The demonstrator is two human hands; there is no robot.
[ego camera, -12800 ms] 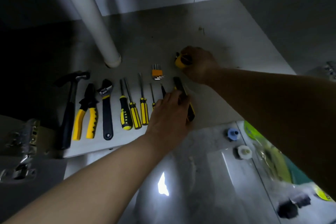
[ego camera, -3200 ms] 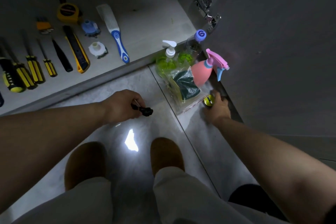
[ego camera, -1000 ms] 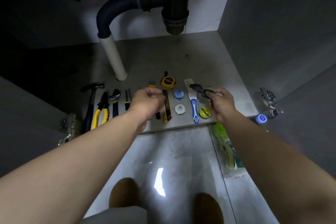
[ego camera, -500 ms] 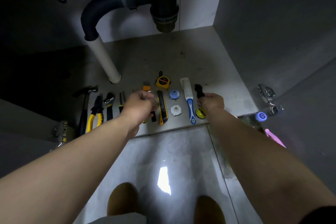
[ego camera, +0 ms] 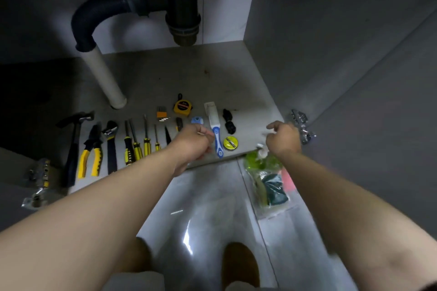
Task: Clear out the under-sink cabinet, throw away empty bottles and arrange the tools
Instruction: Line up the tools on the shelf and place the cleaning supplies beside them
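Head view: right hand [ego camera: 283,139] has released the black fitting [ego camera: 229,120], fingers loose; left hand [ego camera: 194,142] fisted, contents unclear.

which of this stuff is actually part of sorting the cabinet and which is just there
Part of the job:
black-headed hammer
yellow-handled pliers
yellow tape measure
blue-handled white brush
small black fitting
green pump soap bottle
pink spray bottle

Just there:
black drain pipe
white plastic pipe
metal door hinge
brown slippers
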